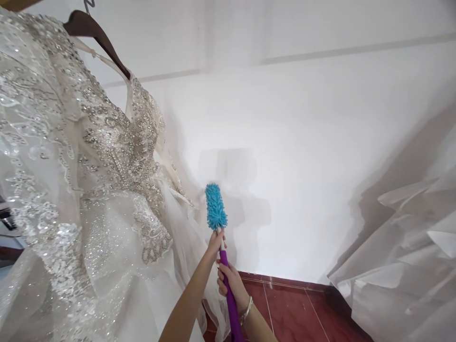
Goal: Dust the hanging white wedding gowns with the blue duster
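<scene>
From the head camera, a duster (216, 207) with a fluffy turquoise head and a purple handle stands nearly upright in front of a white wall (302, 142), just beside the tulle skirt of a beaded gown (107, 156) hanging from a dark hanger (96, 35). The left hand (215, 242) pinches the neck of the duster right under the fluffy head, fingers pressed together round the shaft. The right hand (230, 280) wraps the purple handle lower down, fingers curled shut on it, a bracelet (246, 309) at the wrist.

The risk, as I judge it, lies to the left: the fibres sit close to the gown's loose netting and beadwork, and a sideways sweep could snag a thread or pull off sequins (the tulle edge looks almost touching the left hand already). A second pale dress (402, 247) billows in on the right, well apart from the duster. A wide swing could brush it too. The red tiled floor (292, 308) shows below.
</scene>
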The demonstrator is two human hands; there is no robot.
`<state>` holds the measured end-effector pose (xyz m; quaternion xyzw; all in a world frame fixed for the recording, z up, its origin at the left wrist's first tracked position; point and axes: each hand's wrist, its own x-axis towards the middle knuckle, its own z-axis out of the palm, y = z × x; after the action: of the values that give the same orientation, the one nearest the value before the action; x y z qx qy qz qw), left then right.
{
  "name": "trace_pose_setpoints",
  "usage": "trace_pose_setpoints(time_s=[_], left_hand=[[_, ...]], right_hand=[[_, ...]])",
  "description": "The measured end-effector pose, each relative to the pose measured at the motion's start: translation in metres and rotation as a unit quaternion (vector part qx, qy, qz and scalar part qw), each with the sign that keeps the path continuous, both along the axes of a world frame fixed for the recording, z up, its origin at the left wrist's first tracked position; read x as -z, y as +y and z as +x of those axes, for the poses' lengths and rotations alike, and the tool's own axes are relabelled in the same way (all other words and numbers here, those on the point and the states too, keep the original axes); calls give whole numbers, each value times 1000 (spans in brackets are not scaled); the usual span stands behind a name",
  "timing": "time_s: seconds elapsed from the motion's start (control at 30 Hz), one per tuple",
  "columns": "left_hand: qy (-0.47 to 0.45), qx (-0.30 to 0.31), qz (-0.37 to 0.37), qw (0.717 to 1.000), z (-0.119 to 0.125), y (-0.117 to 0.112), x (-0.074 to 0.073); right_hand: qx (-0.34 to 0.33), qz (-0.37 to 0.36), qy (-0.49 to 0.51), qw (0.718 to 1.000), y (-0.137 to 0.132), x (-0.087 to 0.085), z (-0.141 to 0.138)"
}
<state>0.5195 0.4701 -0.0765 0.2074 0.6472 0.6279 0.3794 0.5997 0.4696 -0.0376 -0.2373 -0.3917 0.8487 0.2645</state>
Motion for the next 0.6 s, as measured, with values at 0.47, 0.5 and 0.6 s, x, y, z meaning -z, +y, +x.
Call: trace_pose_setpoints(time_s=[0.47, 0.5, 0.6], left_hand=[[23, -44, 76, 996, -83, 9, -5], [19, -42, 60, 997, -85, 6, 11], [0, -43, -4, 999, -87, -3, 53]], right_hand=[[-34, -16, -6, 999, -44, 28, -40], [-28, -24, -18, 999, -48, 37, -42], [-14, -49, -58, 997, -59, 65, -47]])
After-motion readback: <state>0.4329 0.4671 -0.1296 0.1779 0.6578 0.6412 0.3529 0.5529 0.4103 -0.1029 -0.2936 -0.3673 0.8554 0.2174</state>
